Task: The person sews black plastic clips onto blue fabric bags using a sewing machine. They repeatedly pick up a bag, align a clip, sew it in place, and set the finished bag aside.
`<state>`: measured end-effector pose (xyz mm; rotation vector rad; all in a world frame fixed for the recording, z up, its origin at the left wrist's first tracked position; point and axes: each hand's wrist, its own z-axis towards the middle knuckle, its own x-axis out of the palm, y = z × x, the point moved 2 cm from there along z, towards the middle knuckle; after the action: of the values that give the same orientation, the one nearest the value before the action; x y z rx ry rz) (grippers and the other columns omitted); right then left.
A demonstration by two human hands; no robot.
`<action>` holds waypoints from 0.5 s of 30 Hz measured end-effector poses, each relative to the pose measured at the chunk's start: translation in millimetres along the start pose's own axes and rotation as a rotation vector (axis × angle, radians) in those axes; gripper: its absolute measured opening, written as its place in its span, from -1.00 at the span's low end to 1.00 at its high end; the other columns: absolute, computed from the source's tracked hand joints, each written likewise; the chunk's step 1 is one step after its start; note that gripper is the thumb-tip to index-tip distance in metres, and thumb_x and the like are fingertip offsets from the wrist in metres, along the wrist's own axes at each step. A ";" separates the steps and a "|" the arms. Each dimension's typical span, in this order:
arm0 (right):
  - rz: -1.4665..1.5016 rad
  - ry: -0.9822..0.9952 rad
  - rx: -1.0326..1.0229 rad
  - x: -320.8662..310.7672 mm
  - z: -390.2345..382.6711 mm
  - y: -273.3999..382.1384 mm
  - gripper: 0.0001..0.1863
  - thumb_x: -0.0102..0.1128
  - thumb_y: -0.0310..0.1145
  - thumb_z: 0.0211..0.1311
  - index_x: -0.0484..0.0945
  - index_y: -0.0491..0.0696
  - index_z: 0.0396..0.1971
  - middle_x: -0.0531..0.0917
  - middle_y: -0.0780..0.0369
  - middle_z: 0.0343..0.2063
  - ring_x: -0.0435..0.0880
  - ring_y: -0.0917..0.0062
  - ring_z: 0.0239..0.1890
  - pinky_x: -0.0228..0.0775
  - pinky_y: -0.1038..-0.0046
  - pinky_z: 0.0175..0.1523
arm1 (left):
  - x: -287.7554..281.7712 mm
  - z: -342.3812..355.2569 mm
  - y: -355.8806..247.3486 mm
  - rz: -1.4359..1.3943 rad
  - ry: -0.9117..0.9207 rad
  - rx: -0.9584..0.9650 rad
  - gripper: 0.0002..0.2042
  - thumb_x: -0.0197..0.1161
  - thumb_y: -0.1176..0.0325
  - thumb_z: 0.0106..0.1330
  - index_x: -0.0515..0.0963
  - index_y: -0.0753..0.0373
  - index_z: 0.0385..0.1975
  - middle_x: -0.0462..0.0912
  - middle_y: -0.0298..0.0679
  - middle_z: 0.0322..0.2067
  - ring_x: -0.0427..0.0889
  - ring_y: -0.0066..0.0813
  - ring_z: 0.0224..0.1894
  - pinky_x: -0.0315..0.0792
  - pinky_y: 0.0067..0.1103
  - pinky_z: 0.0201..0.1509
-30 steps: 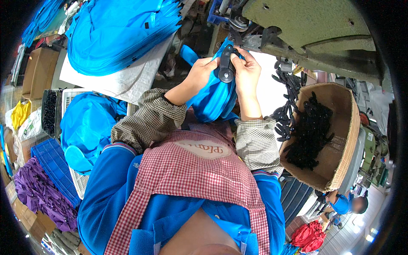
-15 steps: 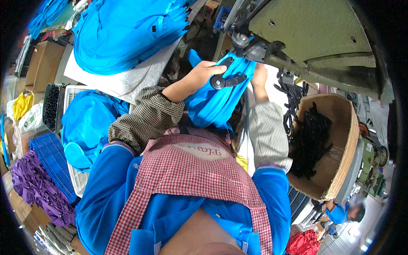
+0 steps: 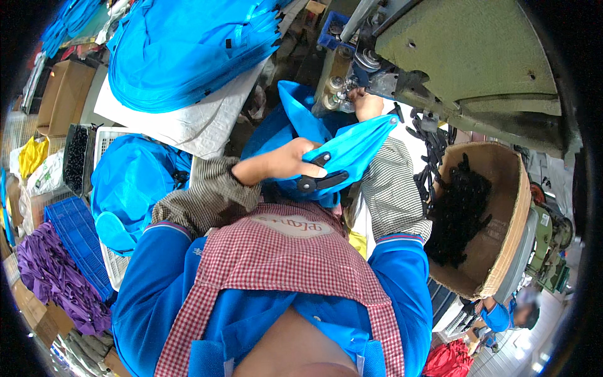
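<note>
My left hand [image 3: 292, 162] grips a blue fabric piece [image 3: 357, 144] that has black hinged plastic parts [image 3: 324, 181] with round centres fastened to it and a small metal rivet at its pointed tip. More blue fabric hangs beneath. My right hand [image 3: 368, 104], higher up behind that fabric, has its fingers curled beside small clear round containers [image 3: 333, 93] at the machine head [image 3: 367, 60]; what is in those fingers, if anything, is too hidden to make out.
A large green machine [image 3: 465, 47] fills the upper right. Right: a cardboard box [image 3: 505, 251] of black parts, and loose ones [image 3: 424, 151] hanging. Upper left: stacked blue fabric [image 3: 182, 44]. Left: a white crate [image 3: 116, 276] with blue fabric. A co-worker [image 3: 499, 314] is at lower right.
My left hand has moved down with the blue piece, away from the machine head. My right hand has left that piece and moved up to the small containers.
</note>
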<state>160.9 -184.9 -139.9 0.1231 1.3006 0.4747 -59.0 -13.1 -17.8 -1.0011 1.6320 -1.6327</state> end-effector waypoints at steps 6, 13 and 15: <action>0.037 -0.038 0.096 6.4 -5.1 -0.9 -0.72 0.18 -0.07 -0.06 0.63 0.02 -0.52 0.60 0.16 -0.60 0.62 0.35 -0.50 0.38 0.42 -0.34 | 9.7 -25.7 13.0 0.134 -0.263 0.021 -0.60 0.25 0.36 0.06 0.38 0.41 -0.12 0.52 -0.18 -0.28 0.46 -0.53 -0.20 0.34 -0.55 -0.11; 0.170 0.091 0.157 -13.2 -11.1 10.8 -0.81 0.16 -0.23 -0.01 0.64 -0.01 -0.47 0.61 0.14 -0.61 0.63 0.41 -0.52 0.38 0.47 -0.36 | -1.5 -34.2 7.4 -0.061 -0.451 -0.153 -0.58 0.26 0.41 0.04 0.38 0.46 -0.10 0.55 -0.13 -0.23 0.50 -0.51 -0.21 0.38 -0.57 -0.09; 0.142 0.123 0.195 -12.5 -10.6 13.9 -0.81 0.15 -0.23 0.00 0.64 0.00 -0.48 0.61 0.16 -0.62 0.62 0.42 -0.54 0.38 0.48 -0.37 | -5.2 -33.9 8.6 -0.146 -0.512 -0.130 -0.58 0.26 0.44 0.03 0.37 0.45 -0.09 0.55 -0.18 -0.22 0.51 -0.53 -0.21 0.38 -0.59 -0.08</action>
<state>144.9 -179.3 -126.8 0.3557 1.4635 0.4810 -85.7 8.8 -25.1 -1.4913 1.3481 -1.2265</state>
